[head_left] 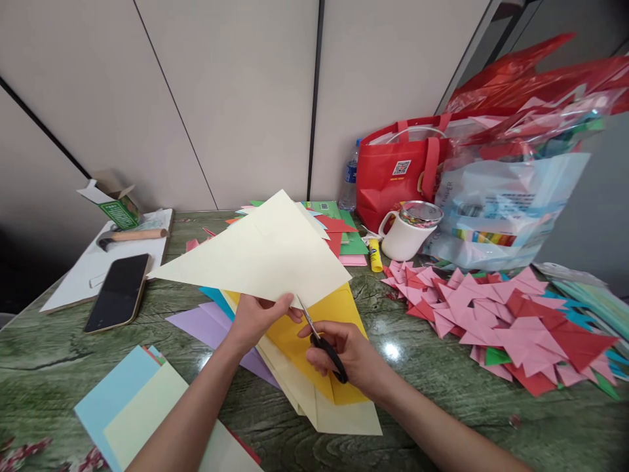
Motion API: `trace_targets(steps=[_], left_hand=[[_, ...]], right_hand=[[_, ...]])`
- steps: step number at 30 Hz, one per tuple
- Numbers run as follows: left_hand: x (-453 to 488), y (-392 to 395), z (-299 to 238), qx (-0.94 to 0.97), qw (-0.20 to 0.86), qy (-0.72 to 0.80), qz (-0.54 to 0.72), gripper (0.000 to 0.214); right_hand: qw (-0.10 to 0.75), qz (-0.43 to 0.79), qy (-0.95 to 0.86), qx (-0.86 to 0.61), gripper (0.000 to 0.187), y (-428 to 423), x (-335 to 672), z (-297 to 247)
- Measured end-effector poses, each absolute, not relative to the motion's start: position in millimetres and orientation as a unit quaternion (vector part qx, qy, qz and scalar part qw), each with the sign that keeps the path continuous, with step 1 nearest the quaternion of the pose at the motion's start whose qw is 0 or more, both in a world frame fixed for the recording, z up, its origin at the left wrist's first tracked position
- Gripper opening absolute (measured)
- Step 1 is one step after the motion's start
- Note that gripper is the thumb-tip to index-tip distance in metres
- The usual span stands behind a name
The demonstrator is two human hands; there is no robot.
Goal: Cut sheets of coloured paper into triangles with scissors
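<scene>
A large cream sheet of paper point(260, 246), folded into a triangle, is raised above the table by my left hand point(258, 318). The thumb lies on its lower edge and the other fingers are underneath. My right hand point(344, 351) grips black-handled scissors point(322, 344), their blades pointing up and left at the paper's lower edge, close to my left thumb. How far the blades are apart I cannot make out. Below both hands lie yellow paper point(344, 308), cream sheets point(339, 416) and purple paper point(211, 324).
At left are a phone point(118, 292), a hammer point(142, 235) and a small green box point(118, 206). Stacked sheets point(132, 387) lie front left. Folded pink and red pieces point(481, 308) pile up right. Behind stand a white mug point(407, 236), a glue stick point(375, 255) and a red bag point(388, 187).
</scene>
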State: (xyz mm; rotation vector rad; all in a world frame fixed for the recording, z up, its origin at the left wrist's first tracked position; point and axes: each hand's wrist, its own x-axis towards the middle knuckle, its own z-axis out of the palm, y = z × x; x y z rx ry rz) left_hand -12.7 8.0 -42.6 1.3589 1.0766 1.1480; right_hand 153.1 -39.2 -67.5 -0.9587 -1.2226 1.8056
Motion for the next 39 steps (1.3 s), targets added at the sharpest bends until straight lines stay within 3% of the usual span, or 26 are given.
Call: trace_targets(steps=[27, 39], left_hand=[[-13.0, 7.5, -46.3, 0.545, 0.596, 0.345, 0.479, 0.011], [-10.2, 3.0, -49.4, 0.561, 0.602, 0.383, 0.420, 0.017]], right_hand=[[0.382, 0.698, -0.464, -0.390, 0.041, -38.9, 153.1, -67.6], [0.372, 0.711, -0.474, -0.362, 0.043, -38.1, 153.3, -59.8]])
